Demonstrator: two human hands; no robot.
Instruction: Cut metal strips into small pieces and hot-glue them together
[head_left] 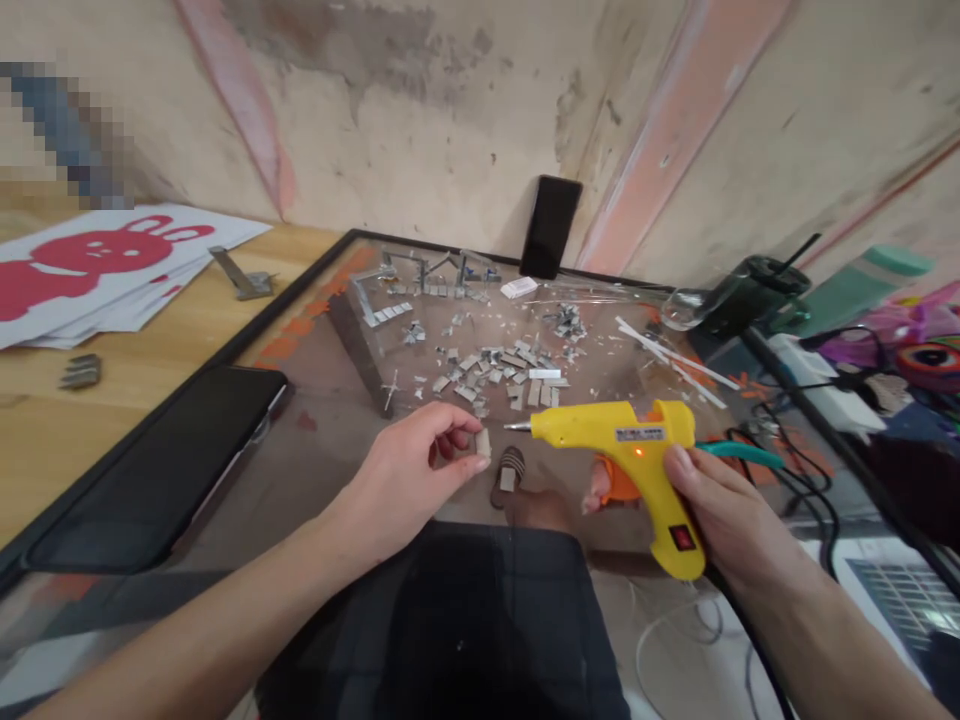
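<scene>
Piece of grey-brown, rectangular board (484, 443) sits pinched in the left hand (412, 462); probably light and stiff, best held by its edges. Right of it, the right hand (727, 505) grips a yellow plastic glue gun (592, 424) by the handle (666, 510), clear of the metal nozzle (517, 427), likely hot. Small grey pieces (470, 364) lie beyond the left hand.

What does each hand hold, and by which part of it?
Left grip: a small piece, pinched by its edges. Right grip: the glue gun, by its upper handle.
</scene>
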